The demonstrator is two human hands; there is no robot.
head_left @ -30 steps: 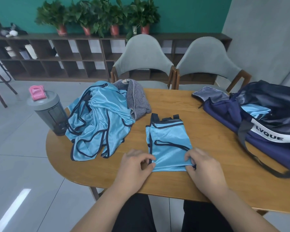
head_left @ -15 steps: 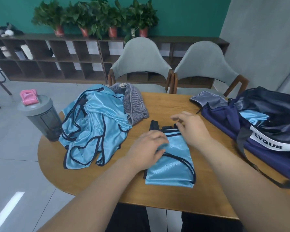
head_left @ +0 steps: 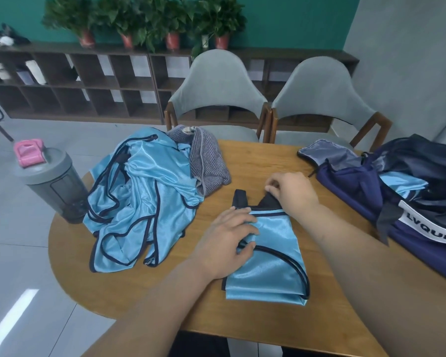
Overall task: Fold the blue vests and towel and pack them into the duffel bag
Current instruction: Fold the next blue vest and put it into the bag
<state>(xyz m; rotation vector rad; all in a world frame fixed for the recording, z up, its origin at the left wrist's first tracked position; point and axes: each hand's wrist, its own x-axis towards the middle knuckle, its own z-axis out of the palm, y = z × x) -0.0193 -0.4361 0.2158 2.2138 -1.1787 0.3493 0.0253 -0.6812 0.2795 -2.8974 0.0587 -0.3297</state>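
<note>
Duffel bag (head_left: 350, 181) lies open, blue vest (head_left: 402, 182) inside; left hand (head_left: 227, 240) presses folded vest (head_left: 271, 266); right hand (head_left: 291, 191) pinches its strap (head_left: 269, 200).

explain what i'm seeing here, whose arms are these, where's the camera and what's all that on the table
There is no machine here: the camera is worn on a person's head, looking down at their own two bare arms. The left hand presses flat on a half-folded blue vest on the wooden table, while the right hand pinches the vest's dark strap at its far end. To the left lies a heap of unfolded vests with a grey striped towel behind it, and a shaker bottle at the table's edge. On the right sits the open duffel bag, with blue fabric already inside.
</note>
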